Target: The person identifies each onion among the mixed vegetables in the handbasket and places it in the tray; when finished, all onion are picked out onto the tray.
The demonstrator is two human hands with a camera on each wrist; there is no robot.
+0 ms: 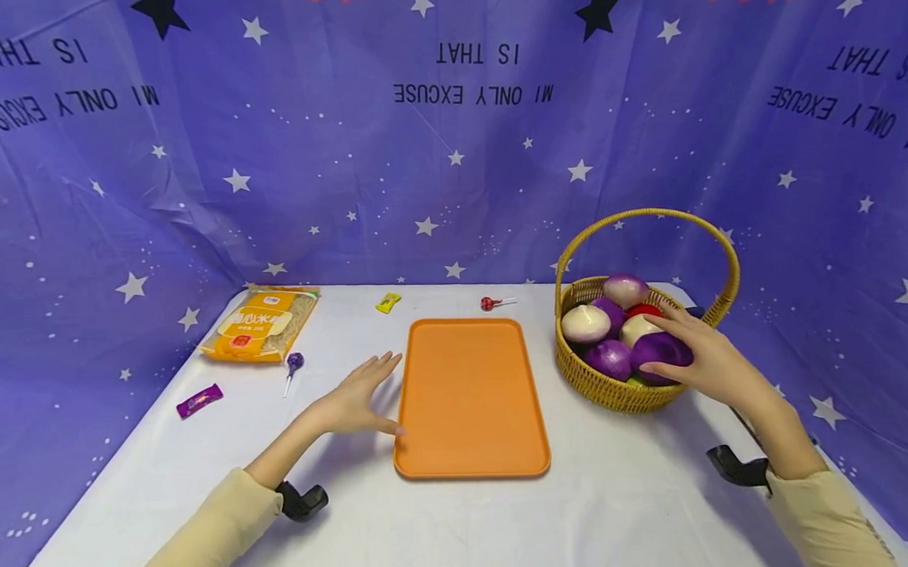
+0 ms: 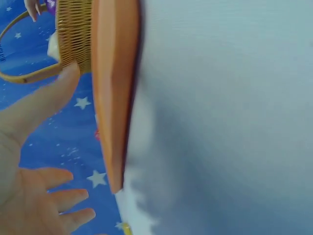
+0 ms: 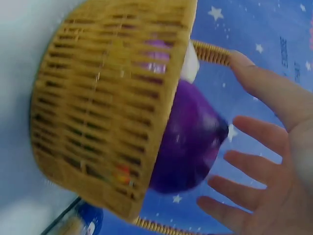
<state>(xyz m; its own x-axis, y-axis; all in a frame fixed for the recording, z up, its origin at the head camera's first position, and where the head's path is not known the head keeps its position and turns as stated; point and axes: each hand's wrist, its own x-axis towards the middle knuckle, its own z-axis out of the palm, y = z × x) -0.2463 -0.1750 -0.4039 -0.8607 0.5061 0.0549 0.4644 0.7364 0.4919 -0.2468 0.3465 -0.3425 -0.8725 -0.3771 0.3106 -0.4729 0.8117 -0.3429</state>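
Observation:
My left hand (image 1: 355, 397) hovers at the left edge of an orange tray (image 1: 469, 400), its fingers spread and nothing in them. The thumb's tip overlaps the tray rim in the head view; whether it touches cannot be told. On the right, my right hand (image 1: 708, 354) is over a wicker basket (image 1: 604, 388) with spread fingers. Closest to those fingers is a dark purple onion-like vegetable (image 3: 190, 142), with a gap visible in the right wrist view. Around it in the basket lie white bulbs (image 1: 585, 323), other purple ones (image 1: 609, 359) and something red, partly hidden.
A yellow food packet (image 1: 256, 325) lies at the back left, near a purple lollipop (image 1: 295, 364) and a purple-wrapped candy (image 1: 199, 401). Behind the tray are a yellow candy (image 1: 388, 302) and a red lollipop (image 1: 489, 303). The basket's tall handle (image 1: 650, 212) arches over its contents.

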